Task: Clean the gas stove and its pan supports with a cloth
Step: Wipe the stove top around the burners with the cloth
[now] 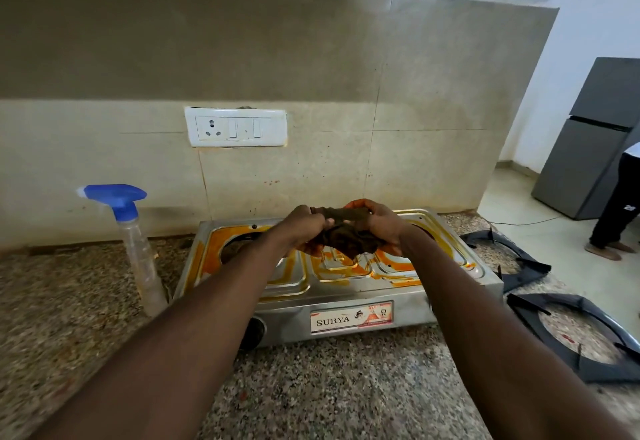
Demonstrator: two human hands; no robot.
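A steel two-burner gas stove (349, 285) sits on the granite counter, its top streaked with orange stains. Both pan supports are off it: one black support (519, 259) lies just right of the stove, the other pan support (588, 360) nearer me at the right edge. Above the stove's middle I hold a dark brown cloth (346, 235) bunched between both hands. My left hand (304, 228) grips its left part and my right hand (377, 223) grips its right part. The burner openings are partly hidden by my hands and forearms.
A clear spray bottle (138, 249) with a blue trigger head stands left of the stove. A white socket plate (236, 127) is on the tiled wall behind. At the far right stand a grey fridge (595, 141) and a person's legs (620, 204).
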